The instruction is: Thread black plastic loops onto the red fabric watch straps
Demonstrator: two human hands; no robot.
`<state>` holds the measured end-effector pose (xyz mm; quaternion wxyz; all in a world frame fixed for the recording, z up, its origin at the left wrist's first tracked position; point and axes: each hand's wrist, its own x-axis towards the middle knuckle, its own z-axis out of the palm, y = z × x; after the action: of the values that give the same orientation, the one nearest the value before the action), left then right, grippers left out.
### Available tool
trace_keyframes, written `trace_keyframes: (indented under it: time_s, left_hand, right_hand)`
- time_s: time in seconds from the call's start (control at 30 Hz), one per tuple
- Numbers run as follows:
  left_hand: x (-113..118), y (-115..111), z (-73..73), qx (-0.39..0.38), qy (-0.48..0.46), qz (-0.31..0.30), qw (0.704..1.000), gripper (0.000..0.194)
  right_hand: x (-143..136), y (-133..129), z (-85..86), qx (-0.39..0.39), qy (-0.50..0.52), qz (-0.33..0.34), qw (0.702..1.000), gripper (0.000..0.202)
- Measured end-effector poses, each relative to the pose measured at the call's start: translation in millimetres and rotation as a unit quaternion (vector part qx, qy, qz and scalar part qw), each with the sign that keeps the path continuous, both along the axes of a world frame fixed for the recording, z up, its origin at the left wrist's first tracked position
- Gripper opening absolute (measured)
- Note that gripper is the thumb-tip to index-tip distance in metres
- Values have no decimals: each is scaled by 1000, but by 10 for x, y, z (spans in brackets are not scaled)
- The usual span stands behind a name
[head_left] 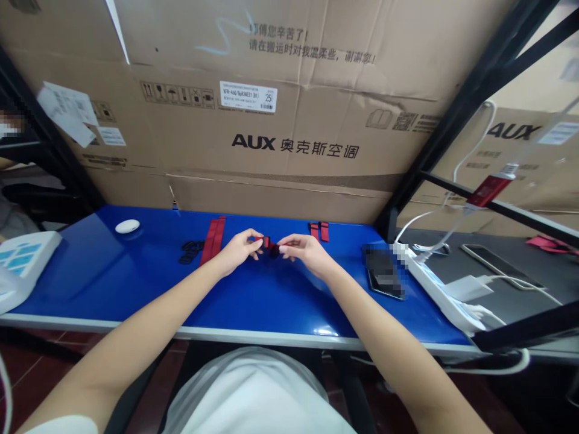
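Note:
Above the middle of the blue table, both hands pinch a short red strap (267, 242) with a black buckle (274, 250) on it. My left hand (239, 250) is closed on the strap's left end. My right hand (304, 250) is closed on its right end, close to the buckle. Left of my left hand lie red webbing strips (212, 240), with several loose black buckles (190, 251) beside them. Beyond my right hand, two red straps with black buckles (319, 231) lie near the cardboard.
A phone (383, 271) and a white power strip (436, 289) with plugged-in cables occupy the table's right side. On the left are a white oval object (127, 226) and a white-and-blue device (27, 265). A large cardboard panel (190, 144) stands behind the blue table (149, 283).

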<state>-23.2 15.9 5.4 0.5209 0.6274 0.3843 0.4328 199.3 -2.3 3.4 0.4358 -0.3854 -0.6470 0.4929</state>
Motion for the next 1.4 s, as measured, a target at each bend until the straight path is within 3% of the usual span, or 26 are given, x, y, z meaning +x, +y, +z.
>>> trace_keyframes:
  time_s: [0.07, 0.17, 0.27, 0.4, 0.63, 0.87, 1.07, 1.3, 1.4]
  left_hand:
    - [73, -86, 41, -21, -47, -55, 997, 36]
    - [121, -150, 66, -44, -78, -85, 992, 38]
    - [124, -161, 62, -45, -76, -74, 993, 40]
    - [127, -170, 65, -30, -67, -68, 995, 41]
    - [140, -197, 102, -50, -71, -58, 994, 41]
    - [102, -193, 63, -99, -67, -82, 989, 39]
    - [112, -205, 56, -80, -30, -86, 993, 36]
    - [93, -184, 15, -113, -51, -104, 987, 45]
    - [93, -178, -7, -93, -49, -100, 989, 46]
  right_hand:
    - [-40, -41, 21, -20, 23, 47, 998, 38]
    - [-56, -64, 27, 12, -17, 27, 999, 31]
    - [-55, -82, 46, 89, -98, -2, 991, 29]
    - [-69, -121, 89, 145, -164, 12, 976, 28]
    - [-68, -86, 73, 139, -118, 7, 983, 25]
    - [-27, -84, 77, 196, -213, 8, 957, 23]
    - [-36, -132, 67, 220, -260, 37, 939, 20]
    - [-37, -139, 97, 214, -240, 44, 946, 21]
    - [-29, -129, 93, 223, -244, 34, 943, 21]
